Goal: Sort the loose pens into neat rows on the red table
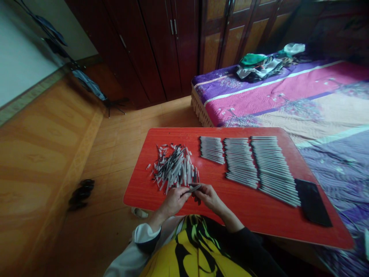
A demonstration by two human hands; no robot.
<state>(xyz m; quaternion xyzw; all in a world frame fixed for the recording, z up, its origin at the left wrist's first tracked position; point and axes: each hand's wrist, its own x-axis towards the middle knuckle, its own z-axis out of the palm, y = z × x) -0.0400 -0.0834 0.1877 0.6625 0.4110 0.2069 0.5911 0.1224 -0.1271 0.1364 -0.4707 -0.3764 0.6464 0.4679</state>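
My left hand [174,199] and my right hand [208,196] meet over the near edge of a red table [245,207]. Together they pinch one grey pen [193,188] between their fingertips. Just beyond them lies a loose heap of pen parts [174,167], white barrels, black refills and small caps. Further right, three neat rows of finished pens [256,163] lie side by side on the table.
A black phone [313,202] lies at the table's right end. A bed [288,96] with a pink and purple cover, with clothes on it, stands behind and to the right. Dark wooden wardrobes [161,42] line the back wall. A dark object [80,192] lies on the tiled floor at left.
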